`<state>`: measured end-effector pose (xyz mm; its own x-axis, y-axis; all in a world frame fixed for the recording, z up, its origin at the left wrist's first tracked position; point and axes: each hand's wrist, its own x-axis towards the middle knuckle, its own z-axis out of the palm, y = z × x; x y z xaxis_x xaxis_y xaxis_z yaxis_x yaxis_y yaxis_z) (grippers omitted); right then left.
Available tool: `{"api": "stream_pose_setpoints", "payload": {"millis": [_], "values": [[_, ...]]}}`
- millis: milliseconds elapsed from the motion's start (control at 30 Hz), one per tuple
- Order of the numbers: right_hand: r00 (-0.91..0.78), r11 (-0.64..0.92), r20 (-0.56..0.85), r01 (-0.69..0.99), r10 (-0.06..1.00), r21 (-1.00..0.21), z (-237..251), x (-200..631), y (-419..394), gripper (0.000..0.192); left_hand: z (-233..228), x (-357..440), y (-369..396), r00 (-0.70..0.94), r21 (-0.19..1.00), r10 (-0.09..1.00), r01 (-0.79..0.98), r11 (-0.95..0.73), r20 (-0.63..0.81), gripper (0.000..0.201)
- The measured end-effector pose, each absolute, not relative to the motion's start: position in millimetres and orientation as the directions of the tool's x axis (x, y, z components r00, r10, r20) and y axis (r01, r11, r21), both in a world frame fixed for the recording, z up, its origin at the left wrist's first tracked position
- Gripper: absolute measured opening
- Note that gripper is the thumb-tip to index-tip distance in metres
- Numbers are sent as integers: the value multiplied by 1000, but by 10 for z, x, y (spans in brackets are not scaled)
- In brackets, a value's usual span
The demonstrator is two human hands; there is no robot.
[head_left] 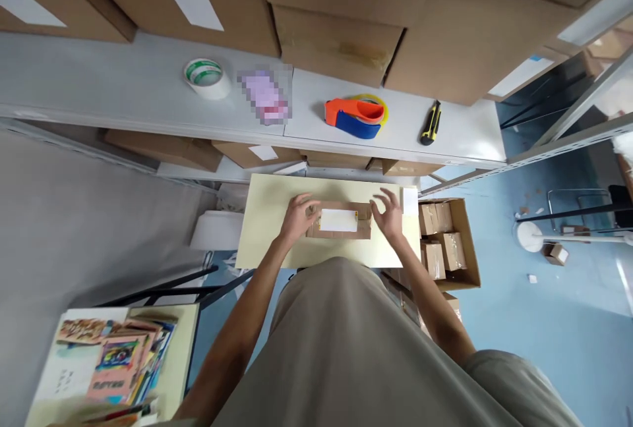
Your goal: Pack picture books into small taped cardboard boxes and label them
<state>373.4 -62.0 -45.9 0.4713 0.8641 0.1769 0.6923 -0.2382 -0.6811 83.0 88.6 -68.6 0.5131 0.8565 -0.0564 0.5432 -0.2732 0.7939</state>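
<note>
A small brown cardboard box (364, 223) with a white label on top lies on a pale yellow table (267, 229). My left hand (297, 215) grips the box's left end, fingers curled over its edge. My right hand (389, 214) is at the box's right end, fingers spread and touching or just above it. A small white slip (410, 201) lies on the table right of that hand.
A grey shelf (123, 91) above holds a white tape roll (206, 78), an orange-blue tape dispenser (357, 117) and a yellow-black utility knife (431, 122). An open carton of small boxes (448, 242) stands on the floor at right. Colourful booklets (119, 361) lie on a table at lower left.
</note>
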Motion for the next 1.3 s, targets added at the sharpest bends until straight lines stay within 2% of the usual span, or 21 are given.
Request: {"api": "stream_pose_setpoints", "payload": {"millis": [100,167,267,367,467,533,600,667,767,833,900,967,1067,1167,1300], "values": [[329,-47,416,828,848,-559,140,3949,61,44,-186,1162,1298,523,798,835,422,-430,173,19],[234,31,469,871,852,-490,462,4088,594,51,186,1426,1577,503,779,800,335,-530,328,22],[131,49,381,902,915,-428,722,4228,1290,61,654,1752,1861,466,734,766,302,-608,443,27],[88,-12,196,933,977,-360,794,4249,1678,56,871,1913,1921,449,722,753,283,-631,482,29],[73,-59,55,975,996,-213,840,4198,1756,54,813,1926,1804,449,744,758,256,-617,474,26],[92,-91,7,989,996,-116,884,4154,1691,55,679,1877,1661,453,782,775,229,-580,442,24],[121,-121,-5,989,993,-80,908,4099,1544,56,521,1793,1466,446,839,807,194,-509,387,23],[160,-154,19,974,987,-168,883,4004,1295,58,378,1679,1213,418,898,849,145,-415,324,22],[241,-188,35,832,970,-522,738,3738,742,69,236,1472,755,354,952,897,50,-301,265,22],[246,-168,-22,594,969,-787,597,3483,338,79,185,1330,456,320,967,917,6,-255,240,24],[211,-171,-114,279,971,-945,448,3208,-2,85,145,1198,215,305,975,929,10,-222,209,24],[181,-221,-213,24,960,-975,313,2960,-231,86,98,1080,47,304,979,937,49,-197,173,24],[188,-290,-314,-145,931,-946,158,2704,-386,80,27,940,-97,315,979,940,102,-174,134,24],[208,-323,-350,-154,913,-934,67,2582,-433,74,-2,850,-170,337,976,935,141,-167,111,23],[193,-386,-383,-21,903,-922,20,2540,-490,76,31,737,-216,404,972,911,171,-164,83,20]]}}
